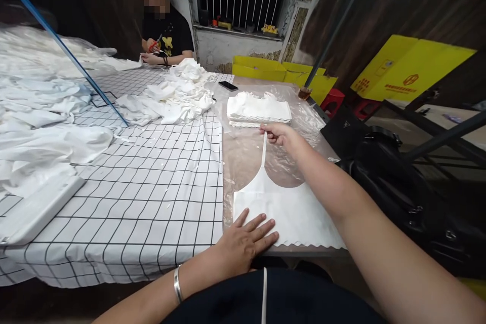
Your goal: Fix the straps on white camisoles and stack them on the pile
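A white camisole top (pixel 288 210) with a wavy hem lies flat at the table's front edge. My left hand (pixel 245 243) rests on its lower left part, palm down with the fingers spread. Farther back, my right hand (pixel 277 134) pinches the end of the top's thin strap (pixel 265 149) and holds it stretched straight away from me. My right forearm hides part of the top's right side. Just beyond my right hand sits a neat stack of folded white garments (pixel 258 110) with scalloped edges.
White garments lie heaped on the checked cloth (pixel 182 177) at left, near a white box-like object (pixel 41 207). A phone (pixel 228 85) lies behind the stack. Across the table a person (pixel 167 35) holds red-handled scissors. A black bag (pixel 395 177) stands at right; blue poles rise at both sides.
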Demonstrator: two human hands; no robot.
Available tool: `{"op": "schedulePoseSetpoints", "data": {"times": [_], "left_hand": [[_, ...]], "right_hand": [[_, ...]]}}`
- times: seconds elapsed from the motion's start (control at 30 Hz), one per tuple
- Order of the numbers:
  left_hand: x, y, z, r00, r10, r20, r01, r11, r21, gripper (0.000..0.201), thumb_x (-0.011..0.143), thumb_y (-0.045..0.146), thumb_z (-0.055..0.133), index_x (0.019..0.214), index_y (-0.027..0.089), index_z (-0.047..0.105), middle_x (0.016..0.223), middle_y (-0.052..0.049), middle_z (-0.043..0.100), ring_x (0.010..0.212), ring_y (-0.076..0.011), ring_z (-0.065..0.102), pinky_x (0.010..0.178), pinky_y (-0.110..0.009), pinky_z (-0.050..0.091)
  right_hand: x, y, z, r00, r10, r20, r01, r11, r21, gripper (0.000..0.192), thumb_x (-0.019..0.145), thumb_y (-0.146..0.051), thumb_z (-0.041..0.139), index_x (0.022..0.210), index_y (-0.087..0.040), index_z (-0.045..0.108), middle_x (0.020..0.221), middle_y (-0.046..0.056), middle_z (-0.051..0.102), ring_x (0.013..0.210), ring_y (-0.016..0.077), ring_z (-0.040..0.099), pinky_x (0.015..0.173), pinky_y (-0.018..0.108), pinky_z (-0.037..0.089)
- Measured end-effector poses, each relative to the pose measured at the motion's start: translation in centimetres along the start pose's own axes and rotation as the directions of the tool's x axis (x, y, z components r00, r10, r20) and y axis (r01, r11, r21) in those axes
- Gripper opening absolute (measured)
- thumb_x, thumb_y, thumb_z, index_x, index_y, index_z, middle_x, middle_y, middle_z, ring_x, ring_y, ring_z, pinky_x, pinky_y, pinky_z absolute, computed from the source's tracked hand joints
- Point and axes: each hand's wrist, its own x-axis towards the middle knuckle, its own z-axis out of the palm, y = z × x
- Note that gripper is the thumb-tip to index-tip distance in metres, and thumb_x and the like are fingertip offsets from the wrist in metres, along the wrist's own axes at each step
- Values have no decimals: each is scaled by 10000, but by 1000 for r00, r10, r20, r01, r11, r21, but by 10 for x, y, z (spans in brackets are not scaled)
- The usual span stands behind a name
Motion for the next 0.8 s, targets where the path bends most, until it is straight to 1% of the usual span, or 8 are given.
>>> {"op": "schedulePoseSetpoints", "data": {"times": [0.17,0.27,0.37,0.43,0.5,0.57,0.7,0.8], "left_hand": [[2,5,-10,999,-38,26,42,985,-170,632,945,464,466,1513,231,315,1574,-103,292,1478,-310,196,1175,-613,65],[7,15,-33,975,-214,-65,142,816,-561,550,931,552,453,1341,203,565,1462,-136,486,1402,-332,370,1183,-564,131],[22,24,-58,866,-500,1,90,154,-984,600,950,597,347,1130,130,677,1216,-181,669,1174,-313,609,1080,-485,391],[35,23,-70,847,-512,143,-60,-360,-931,612,952,606,334,1071,106,667,1074,-185,712,1011,-285,687,958,-463,504],[47,20,-75,856,-477,200,-175,-631,-756,464,977,493,398,995,105,652,934,-146,729,872,-233,718,889,-423,549],[55,16,-76,843,-482,239,-220,-714,-665,278,988,279,438,921,100,640,831,-105,723,796,-185,721,868,-365,562],[62,15,-79,833,-476,280,-199,-732,-652,227,974,138,423,948,69,637,875,-135,724,825,-187,728,917,-359,552],[68,16,-88,826,-500,258,-212,-701,-681,255,988,180,417,1052,45,623,940,-164,719,846,-190,727,939,-348,545]], "right_hand": [[0,-30,-16,995,-70,-74,78,990,118,208,909,-180,584,704,-149,579,640,5,590,419,27,331,367,137,291],[-37,-29,-20,949,-294,-115,312,931,189,169,916,-141,532,782,-151,636,716,22,643,487,46,458,463,167,410],[-107,-2,-18,803,-595,-15,595,803,37,140,873,-153,572,874,-185,708,783,31,680,633,114,581,637,271,519],[-157,29,-18,697,-688,200,715,687,-128,118,843,-216,626,880,-228,737,891,48,710,803,185,637,776,361,538],[-195,63,-20,616,-666,422,785,565,-254,182,822,-226,644,962,-279,746,1089,57,700,1020,243,617,933,442,488],[-214,94,-25,652,-636,414,758,551,-348,331,816,-200,632,1121,-311,695,1307,53,604,1204,265,526,1048,489,399],[-210,135,-31,855,-513,76,517,834,-194,479,829,-291,632,1296,-283,525,1348,89,544,1155,228,555,1003,445,452],[-199,143,-20,893,-383,238,368,924,108,492,815,-445,669,1245,-240,546,1197,88,639,1076,212,606,944,383,493]]}}
